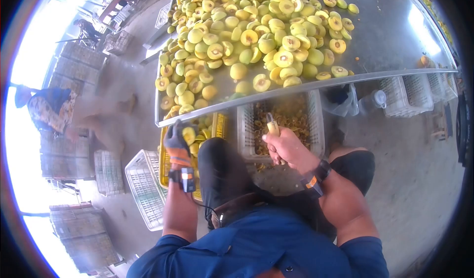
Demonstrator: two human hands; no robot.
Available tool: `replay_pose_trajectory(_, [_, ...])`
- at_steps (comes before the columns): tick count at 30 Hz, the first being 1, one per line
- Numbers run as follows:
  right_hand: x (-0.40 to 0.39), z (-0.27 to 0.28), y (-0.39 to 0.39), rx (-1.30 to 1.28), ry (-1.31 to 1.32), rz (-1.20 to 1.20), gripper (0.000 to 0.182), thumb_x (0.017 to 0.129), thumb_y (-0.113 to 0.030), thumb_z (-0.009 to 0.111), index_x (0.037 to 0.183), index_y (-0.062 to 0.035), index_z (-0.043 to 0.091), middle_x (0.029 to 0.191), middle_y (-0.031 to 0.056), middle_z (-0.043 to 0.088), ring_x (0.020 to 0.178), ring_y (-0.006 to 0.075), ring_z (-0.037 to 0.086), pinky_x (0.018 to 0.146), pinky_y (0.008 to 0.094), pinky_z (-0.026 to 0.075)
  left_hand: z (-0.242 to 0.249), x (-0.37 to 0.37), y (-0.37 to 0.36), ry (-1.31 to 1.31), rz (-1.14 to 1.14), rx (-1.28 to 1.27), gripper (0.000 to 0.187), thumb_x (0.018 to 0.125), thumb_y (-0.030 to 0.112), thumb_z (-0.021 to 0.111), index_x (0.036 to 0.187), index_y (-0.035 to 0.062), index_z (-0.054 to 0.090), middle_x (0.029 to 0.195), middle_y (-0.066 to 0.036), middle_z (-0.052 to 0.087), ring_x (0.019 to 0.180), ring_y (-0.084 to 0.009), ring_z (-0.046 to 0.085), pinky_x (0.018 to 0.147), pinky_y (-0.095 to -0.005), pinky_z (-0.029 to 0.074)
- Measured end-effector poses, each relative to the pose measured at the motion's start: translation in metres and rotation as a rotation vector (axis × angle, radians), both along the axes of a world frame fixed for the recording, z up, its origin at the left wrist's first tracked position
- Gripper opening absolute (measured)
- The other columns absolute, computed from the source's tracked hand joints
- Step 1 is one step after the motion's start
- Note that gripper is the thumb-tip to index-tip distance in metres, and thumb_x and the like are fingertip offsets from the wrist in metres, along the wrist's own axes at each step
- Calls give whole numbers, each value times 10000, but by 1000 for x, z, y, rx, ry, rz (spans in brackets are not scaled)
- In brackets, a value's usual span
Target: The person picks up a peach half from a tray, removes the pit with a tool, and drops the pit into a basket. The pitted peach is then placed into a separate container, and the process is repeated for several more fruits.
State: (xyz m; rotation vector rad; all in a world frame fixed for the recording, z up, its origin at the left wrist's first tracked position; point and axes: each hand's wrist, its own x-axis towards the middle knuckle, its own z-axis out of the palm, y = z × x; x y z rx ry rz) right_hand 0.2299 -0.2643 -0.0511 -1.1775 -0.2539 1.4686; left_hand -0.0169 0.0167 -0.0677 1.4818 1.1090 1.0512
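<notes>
My left hand point(177, 142), in a dark glove with an orange cuff, is closed on a yellow peach half point(189, 135). It is just below the table's front edge, over a yellow crate point(164, 165) with more peach halves inside. My bare right hand point(289, 148) grips the light handle of a small pitting knife point(272, 125), its short metal tip pointing up and away from me. That hand is above a white crate point(245, 125) that contains many brown pits and scraps. Fruit and table edge partly hide my left fingertips.
A big heap of peach halves point(237, 36) covers much of the metal table point(380, 41), whose raised front rim crosses before me. A white basket point(147, 189) leans left of the yellow crate. Several baskets point(395, 98) and a clear plastic bag point(343, 105) sit under the table. Another person point(49, 107) is at far left.
</notes>
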Motion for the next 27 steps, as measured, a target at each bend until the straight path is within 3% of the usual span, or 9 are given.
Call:
replay_pose_trajectory(2, [-1,4,1,21,-8,-15,204,1036,-181,610,894,-94,492,673,21,529,478,127,486,447,313,421,2,-26,28,259,36,-32,237,941,136,756,1136,1,769,1033,-111,768,897,-209,703,837,-357,571])
replay_pose_trajectory(5, [-2,7,2,61,-45,-20,178,1030,-165,616,915,-63,526,680,8,532,473,113,501,423,299,418,24,2,12,790,134,597,280,909,162,784,1150,21,767,1097,-145,746,1000,-294,695,928,-407,553])
replay_pose_trajectory(7, [-5,8,4,68,-76,-14,166,1027,-160,621,930,-46,549,684,3,537,470,107,511,413,294,416,43,57,-7,674,-21,609,323,896,175,784,1188,39,752,1153,-183,720,1104,-366,673,998,-441,529])
replay_pose_trajectory(9, [-4,10,8,61,-117,-8,161,1023,-163,631,945,-39,563,691,7,548,471,108,515,416,295,418,49,118,-21,626,-232,520,399,879,204,819,1233,32,752,1194,-167,736,1088,-306,718,977,-398,554])
replay_pose_trajectory(16, [3,17,10,106,-182,-51,158,1002,-168,641,989,-18,593,701,7,570,493,101,520,444,302,407,46,232,-28,1213,-662,412,604,821,485,815,1280,101,738,1235,-198,734,1124,-383,709,979,-451,562])
replay_pose_trajectory(20, [5,21,9,117,-185,-50,159,999,-174,640,997,-21,597,686,1,564,496,95,518,446,302,404,29,214,4,1102,-729,418,534,836,367,804,1267,57,750,1091,-165,787,988,-336,754,905,-402,589])
replay_pose_trajectory(23, [3,21,8,110,-160,-46,149,1003,-170,639,995,-27,600,677,-3,557,495,92,517,445,298,405,42,179,13,433,-809,-7,336,961,205,681,1213,-5,749,1051,-118,788,917,-235,753,819,-349,596])
replay_pose_trajectory(24, [3,22,8,106,-148,-43,145,1004,-168,638,992,-29,600,674,-4,555,495,92,516,445,296,405,53,167,14,281,-874,-45,301,930,38,658,1208,-52,731,1086,-90,765,911,-151,717,790,-291,584])
replay_pose_trajectory(27, [4,27,7,123,-168,-36,137,1006,-155,640,970,-30,595,670,-12,543,495,91,516,442,292,405,68,146,-3,240,-852,315,315,887,-25,666,1195,-53,723,1177,-137,749,931,-181,726,803,-308,588])
